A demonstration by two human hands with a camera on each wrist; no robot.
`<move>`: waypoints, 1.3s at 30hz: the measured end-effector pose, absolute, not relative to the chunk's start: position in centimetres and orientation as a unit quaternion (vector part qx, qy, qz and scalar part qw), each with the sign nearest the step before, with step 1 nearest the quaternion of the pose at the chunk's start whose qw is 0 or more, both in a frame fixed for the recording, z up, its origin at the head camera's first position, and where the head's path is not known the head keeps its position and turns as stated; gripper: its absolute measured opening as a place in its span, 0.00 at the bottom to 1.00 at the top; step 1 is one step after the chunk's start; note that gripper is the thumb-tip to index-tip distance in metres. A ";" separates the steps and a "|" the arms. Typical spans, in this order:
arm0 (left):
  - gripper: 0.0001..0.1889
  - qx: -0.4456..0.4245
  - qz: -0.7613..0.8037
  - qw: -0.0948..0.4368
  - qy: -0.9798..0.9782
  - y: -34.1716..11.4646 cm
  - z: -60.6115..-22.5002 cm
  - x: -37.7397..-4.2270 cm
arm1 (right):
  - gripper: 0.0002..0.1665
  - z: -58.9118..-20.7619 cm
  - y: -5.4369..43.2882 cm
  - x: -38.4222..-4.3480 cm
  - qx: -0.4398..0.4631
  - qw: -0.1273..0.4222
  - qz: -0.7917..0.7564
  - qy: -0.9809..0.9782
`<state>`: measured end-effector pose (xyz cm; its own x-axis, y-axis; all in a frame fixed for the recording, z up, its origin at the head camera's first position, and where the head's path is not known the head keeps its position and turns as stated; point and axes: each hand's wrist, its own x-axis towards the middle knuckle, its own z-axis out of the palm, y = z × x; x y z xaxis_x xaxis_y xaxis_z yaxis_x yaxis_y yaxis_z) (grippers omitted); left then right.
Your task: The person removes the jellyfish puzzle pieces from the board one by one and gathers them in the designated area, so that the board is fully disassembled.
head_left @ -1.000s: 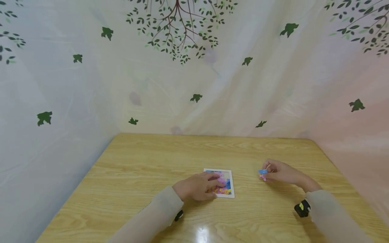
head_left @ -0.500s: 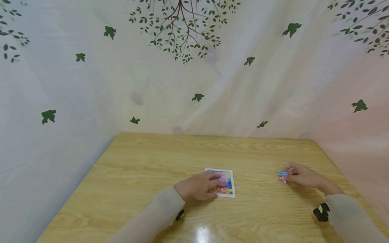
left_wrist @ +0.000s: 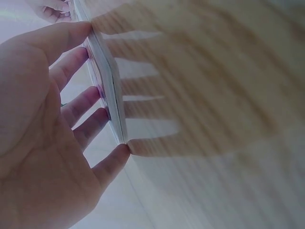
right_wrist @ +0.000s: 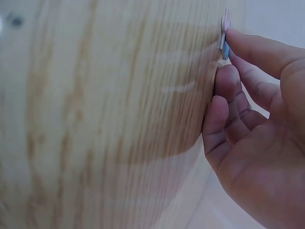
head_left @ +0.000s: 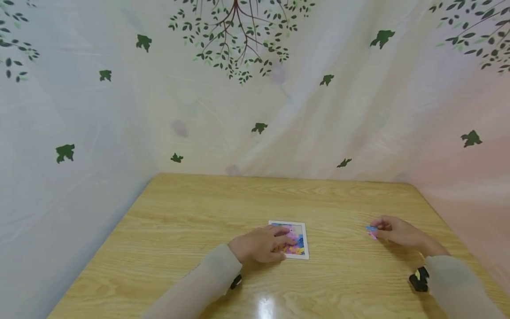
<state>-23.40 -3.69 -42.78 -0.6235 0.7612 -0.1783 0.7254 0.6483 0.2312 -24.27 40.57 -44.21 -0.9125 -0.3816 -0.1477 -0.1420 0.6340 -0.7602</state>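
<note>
A small jigsaw puzzle (head_left: 300,251) in a white frame lies flat on the wooden table. My left hand (head_left: 259,245) rests on it with fingers spread, covering its left part. In the left wrist view the left fingertips (left_wrist: 102,113) touch the top and edge of the thin puzzle (left_wrist: 110,90). Away to the right, my right hand (head_left: 400,231) pinches a thin pink-and-blue puzzle piece (head_left: 371,228) between thumb and fingers. Seen from the right wrist, this puzzle piece (right_wrist: 225,36) stands on edge close to the tabletop; whether it is one piece or two, I cannot tell.
The wooden table (head_left: 191,208) has its far edge against a pale curtain (head_left: 215,110) printed with leaves and branches. Curtain also hangs along both sides. A light reflection shines on the table's near part.
My right hand has moved right, away from the puzzle, holding the piece, and has barely shifted in the last half second. The left hand stays on the puzzle.
</note>
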 end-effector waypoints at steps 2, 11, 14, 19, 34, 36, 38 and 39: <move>0.27 0.413 0.069 0.132 0.898 -3.7 -42.7 -23.4 | 0.15 -44.2 40.5 -24.3 -0.147 0.149 -0.400 0.892; 0.29 0.423 0.055 0.125 0.896 -3.8 -42.6 -23.2 | 0.24 -42.8 40.0 -24.1 -0.126 0.140 -0.359 0.914; 0.28 0.427 0.049 0.120 0.895 -3.8 -42.7 -23.2 | 0.26 -42.1 38.7 -24.3 -0.140 0.144 -0.361 0.911; 0.28 0.442 0.035 0.092 0.892 -4.0 -42.7 -23.2 | 0.23 -41.3 35.1 -24.9 -0.170 0.156 -0.368 0.901; 0.26 0.417 0.047 0.113 0.901 -4.3 -42.9 -23.2 | 0.15 -42.4 24.7 -27.1 -0.272 0.155 -0.354 0.881; 0.26 0.419 0.049 0.118 0.899 -4.5 -42.7 -23.2 | 0.16 -42.4 23.6 -27.3 -0.282 0.159 -0.355 0.877; 0.27 0.426 0.038 0.117 0.897 -4.6 -42.6 -23.2 | 0.18 -42.4 22.7 -27.4 -0.290 0.163 -0.350 0.876; 0.27 0.428 0.033 0.116 0.896 -4.6 -42.5 -23.1 | 0.18 -42.4 22.3 -27.4 -0.291 0.165 -0.345 0.877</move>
<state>-23.14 -4.65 -42.53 -0.6060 0.7748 -0.1801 0.7595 0.6309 0.1584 -27.37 22.25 -42.35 -0.7767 -0.6237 -0.0879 -0.3964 0.5924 -0.7014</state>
